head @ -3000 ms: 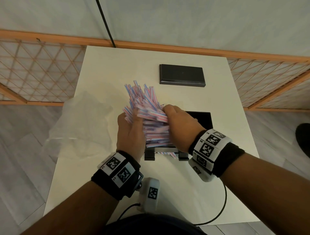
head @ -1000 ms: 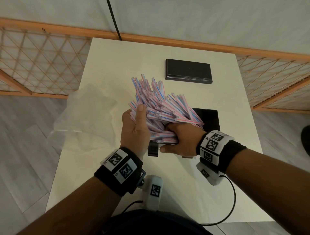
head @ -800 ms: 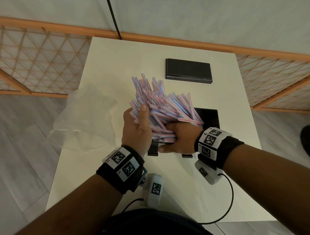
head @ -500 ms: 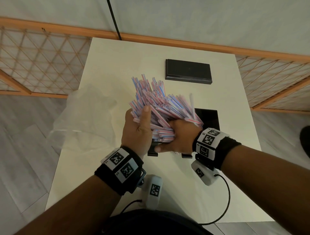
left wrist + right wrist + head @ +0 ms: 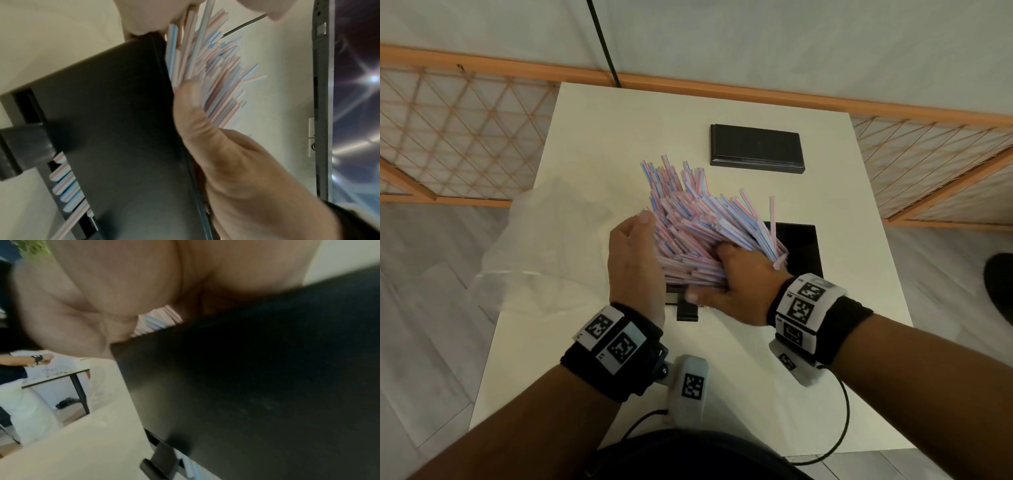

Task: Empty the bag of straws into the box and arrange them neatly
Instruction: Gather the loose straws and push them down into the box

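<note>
Since the straws (image 5: 688,222) heaped askew over the box (image 5: 799,246) look light and slick, squeeze them mid-length. Your left hand (image 5: 635,260) presses flat against the heap; your right hand (image 5: 736,284) curls round a bunch.

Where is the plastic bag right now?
In the head view, the clear plastic bag lies crumpled on the left edge of the table, partly overhanging it, just left of the left hand and the straws.
</note>
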Demonstrator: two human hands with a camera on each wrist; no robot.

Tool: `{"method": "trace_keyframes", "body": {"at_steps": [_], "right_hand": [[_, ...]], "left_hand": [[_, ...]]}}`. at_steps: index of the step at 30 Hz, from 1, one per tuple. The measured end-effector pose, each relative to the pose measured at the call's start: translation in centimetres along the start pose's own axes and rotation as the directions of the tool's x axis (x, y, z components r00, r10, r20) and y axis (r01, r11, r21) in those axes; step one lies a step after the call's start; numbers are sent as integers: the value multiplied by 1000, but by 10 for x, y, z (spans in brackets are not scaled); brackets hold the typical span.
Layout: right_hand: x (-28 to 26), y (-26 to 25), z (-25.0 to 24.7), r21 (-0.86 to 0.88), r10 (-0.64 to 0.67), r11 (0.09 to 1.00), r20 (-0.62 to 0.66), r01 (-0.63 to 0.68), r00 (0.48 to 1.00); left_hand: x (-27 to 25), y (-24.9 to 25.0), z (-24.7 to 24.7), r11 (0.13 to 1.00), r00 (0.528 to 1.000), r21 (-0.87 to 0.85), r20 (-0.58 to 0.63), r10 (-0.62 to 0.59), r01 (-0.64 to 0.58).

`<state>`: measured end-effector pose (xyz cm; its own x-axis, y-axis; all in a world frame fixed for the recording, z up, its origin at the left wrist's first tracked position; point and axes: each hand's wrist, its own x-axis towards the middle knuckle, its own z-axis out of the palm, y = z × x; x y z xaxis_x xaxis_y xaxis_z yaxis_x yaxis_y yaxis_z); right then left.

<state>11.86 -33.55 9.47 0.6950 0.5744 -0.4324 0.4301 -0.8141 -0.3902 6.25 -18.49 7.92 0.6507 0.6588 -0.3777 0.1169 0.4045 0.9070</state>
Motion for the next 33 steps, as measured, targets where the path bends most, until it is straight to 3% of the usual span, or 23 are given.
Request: {"method": "trace_keyframes", "body": {"at_steps": [3, 7, 10, 13, 15, 18, 22, 29, 33], "right_hand": [[-19, -9, 1, 9, -94, 996, -40, 94, 995], [-57, -19, -11, -68, -227, 971, 22, 228, 974], [-82, -9, -23, -36, -299, 954, -5, 299, 954], [-99, 8, -36, 2, -344, 938, -109, 346, 933], [-102, 22, -46, -24, -298, 954, -214, 300, 930], [-88, 45, -51, -50, -60, 998, -314, 47, 947], [-52, 59, -50, -76, 163, 980, -216, -183, 963], [-14, 52, -56, -259, 178, 946, -89, -195, 980], [-7, 48, -49, -194, 190, 959, -99, -206, 977]], "left_hand": [[-1, 2, 3, 997, 999, 79, 45, 2, -6], [-9, 3, 7, 968, 993, 251, 115, -21, -9], [-7, 1, 4, 976, 993, 218, 115, -24, -2], [-7, 1, 3, 977, 995, 211, 101, 12, -33], [-10, 2, 3, 980, 994, 196, 109, 2, -24], [-11, 1, 5, 984, 992, 180, 127, -21, -3], [-13, 3, 8, 984, 991, 174, 125, -47, 25], [-17, 8, 6, 978, 989, 206, 128, -69, 41], [-12, 5, 3, 976, 989, 214, 134, -68, 38]]}}
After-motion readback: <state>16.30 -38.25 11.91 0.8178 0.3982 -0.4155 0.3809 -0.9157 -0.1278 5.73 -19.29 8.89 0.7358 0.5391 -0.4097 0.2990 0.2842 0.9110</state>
